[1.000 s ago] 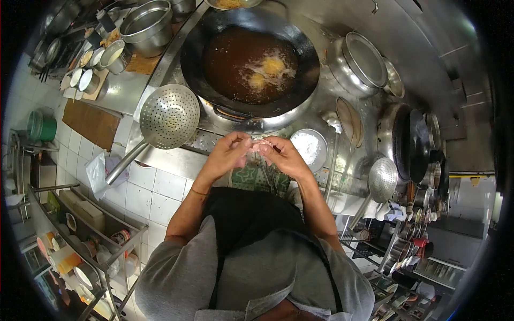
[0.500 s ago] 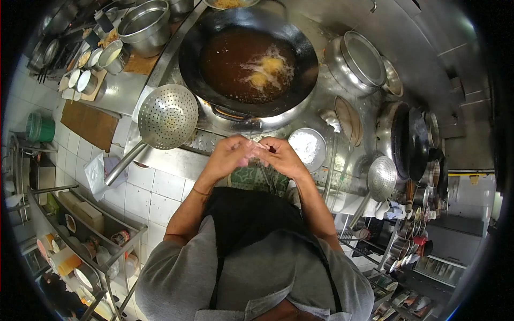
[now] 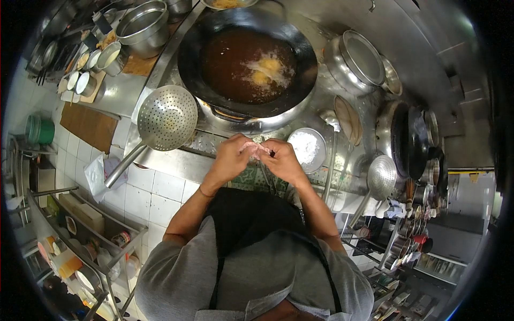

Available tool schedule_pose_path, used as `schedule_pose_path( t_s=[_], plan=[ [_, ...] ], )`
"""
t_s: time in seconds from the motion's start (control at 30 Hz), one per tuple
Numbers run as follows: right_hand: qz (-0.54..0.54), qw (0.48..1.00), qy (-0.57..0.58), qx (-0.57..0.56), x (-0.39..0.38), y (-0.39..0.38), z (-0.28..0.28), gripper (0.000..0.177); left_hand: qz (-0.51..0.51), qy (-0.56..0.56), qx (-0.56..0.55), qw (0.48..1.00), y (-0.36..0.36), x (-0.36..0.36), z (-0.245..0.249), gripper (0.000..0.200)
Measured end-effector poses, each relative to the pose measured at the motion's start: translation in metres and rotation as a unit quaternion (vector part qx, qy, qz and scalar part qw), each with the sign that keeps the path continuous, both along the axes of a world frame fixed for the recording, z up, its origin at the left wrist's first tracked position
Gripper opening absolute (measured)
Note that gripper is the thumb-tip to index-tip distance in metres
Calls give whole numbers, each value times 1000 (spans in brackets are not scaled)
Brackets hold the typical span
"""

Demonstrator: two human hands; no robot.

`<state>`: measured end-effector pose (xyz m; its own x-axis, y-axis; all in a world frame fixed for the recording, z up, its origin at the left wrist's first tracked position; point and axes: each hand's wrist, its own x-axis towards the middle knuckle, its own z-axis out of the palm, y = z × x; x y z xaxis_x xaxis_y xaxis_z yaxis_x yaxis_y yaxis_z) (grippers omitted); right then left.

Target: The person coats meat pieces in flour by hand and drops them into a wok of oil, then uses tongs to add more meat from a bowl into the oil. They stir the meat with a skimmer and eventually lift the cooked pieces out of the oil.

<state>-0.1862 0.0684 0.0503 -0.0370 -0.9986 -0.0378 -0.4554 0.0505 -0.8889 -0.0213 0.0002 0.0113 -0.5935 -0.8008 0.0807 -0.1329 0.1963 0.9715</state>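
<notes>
Between my two hands is a small pink strip [image 3: 254, 145], pinched at both ends. My left hand [image 3: 231, 156] grips its left end, and my right hand [image 3: 279, 158] grips the right end, with fingers closed. Beyond them stands a black wok [image 3: 190, 69] of brown oil [image 3: 230, 59], where two yellow pieces [image 3: 265, 70] bubble close together on the right side. Just right of my right hand is a metal bowl [image 3: 322, 143] of white powder [image 3: 304, 146].
A perforated skimmer [image 3: 167, 117] lies left of my hands, its handle over the counter edge. Ladles [image 3: 348, 120] and another skimmer [image 3: 382, 176] lie on the right. Metal pots [image 3: 350, 59] stand behind them. A wheeled rack [image 3: 96, 224] stands at lower left.
The pink piece is now stretched as a strip between my fingers instead of bunched and hanging. The two yellow pieces in the oil have drifted closer together.
</notes>
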Motion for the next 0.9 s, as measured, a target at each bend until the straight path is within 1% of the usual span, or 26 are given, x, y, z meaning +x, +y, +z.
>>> schedule_pose_path(
  t_s=[0.07, 0.13, 0.17, 0.23, 0.3, 0.4, 0.47, 0.5, 0.57, 0.6, 0.63, 0.67, 0.7, 0.73, 0.77, 0.8, 0.87, 0.9],
  plan=[
    [-45, 998, 24, -32, 6, 0, -1, 10, -7, -19, -20, 1000, -2, -1, -4, 13],
    [-47, 997, 40, -39, 8, 1, -5, 11, -38, 12, -6, 999, -3, -2, -8, 25],
    [-50, 996, 56, -48, 7, 0, -8, 11, -37, 13, -6, 999, -2, -2, -5, 25],
    [-58, 994, 66, -64, 6, -3, -15, 11, -68, 43, 96, 992, 0, -2, 3, 27],
    [-64, 992, 77, -80, 4, -5, -17, 10, -61, 54, 117, 990, 1, -4, 1, 27],
    [-74, 992, 59, -86, 0, -11, -19, 12, -61, 77, 146, 984, 3, -5, 1, 27],
    [-85, 980, 95, -156, -4, -16, -28, 12, -69, 88, 156, 981, 6, -4, 2, 27],
    [-84, 980, 96, -156, -8, -17, -36, 12, -69, 78, 151, 983, 7, -3, 4, 26],
    [-120, 985, 14, -126, -22, -19, -57, 12, -68, 69, 143, 985, 8, 2, 13, 26],
    [-120, 984, 14, -127, -39, -17, -70, 12, -62, 92, 187, 976, 9, 7, 22, 25],
    [-164, 982, -79, -41, -61, -12, -82, 13, -56, 114, 231, 965, 11, 10, 26, 23],
    [-201, 964, -170, 44, -71, -13, -79, 14, -54, 117, 230, 965, 8, 11, 25, 23],
    [-198, 965, -169, 44, -76, -12, -79, 14, -27, 133, 243, 960, 4, 12, 21, 23],
    [-209, 926, -308, 62, -73, -10, -65, 15, -3, 148, 257, 955, 1, 14, 17, 23],
    [-219, 868, -440, 76, -72, -6, -56, 16, -5, 148, 258, 955, -1, 16, 11, 23],
    [-222, 868, -438, 73, -71, -4, -53, 16, -1, 141, 279, 950, -5, 15, 5, 20],
    [-182, 820, -537, 73, -64, 0, -52, 18, -1, 133, 302, 944, -7, 10, 2, 17],
    [-181, 801, -566, 76, -65, 2, -62, 14, 1, 138, 312, 940, -6, 9, 2, 18]
  ],
)
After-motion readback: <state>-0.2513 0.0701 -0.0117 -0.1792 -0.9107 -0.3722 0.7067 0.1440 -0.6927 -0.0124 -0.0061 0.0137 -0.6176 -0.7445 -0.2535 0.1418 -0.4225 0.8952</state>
